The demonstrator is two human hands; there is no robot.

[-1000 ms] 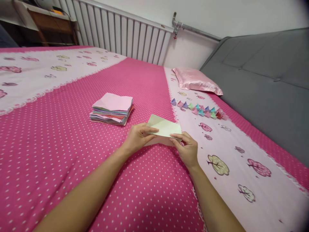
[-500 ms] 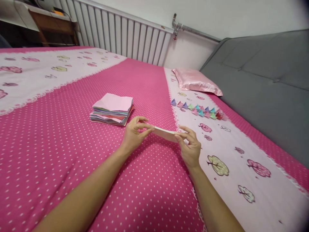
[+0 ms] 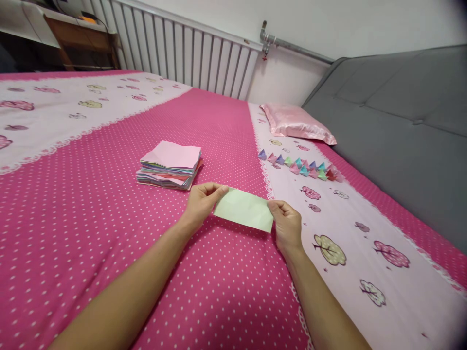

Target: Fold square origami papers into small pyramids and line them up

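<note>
A pale green sheet of paper [image 3: 243, 209], oblong in outline, is stretched between my two hands just above the bedspread. My left hand [image 3: 202, 201] pinches its left upper corner, thumb on top. At the opposite end, my right hand [image 3: 287, 221] grips the right upper corner between thumb and fingers. Beyond my left hand sits a stack of coloured paper [image 3: 170, 164] with a pink sheet uppermost. Small folded paper pieces [image 3: 302, 166] in several colours stand in rows to the right, past my right hand.
The bedspread [image 3: 226, 282] is pink with white dots and has pale bands printed with trees. A pink pillow [image 3: 297, 122] lies against the grey headboard [image 3: 397, 112]. Behind the bed are a white radiator [image 3: 189, 48] and a wooden table [image 3: 78, 36].
The green paper was nearly edge-on to me; now its broad face is turned up toward me. Both hands have rolled with it, thumbs now on top.
</note>
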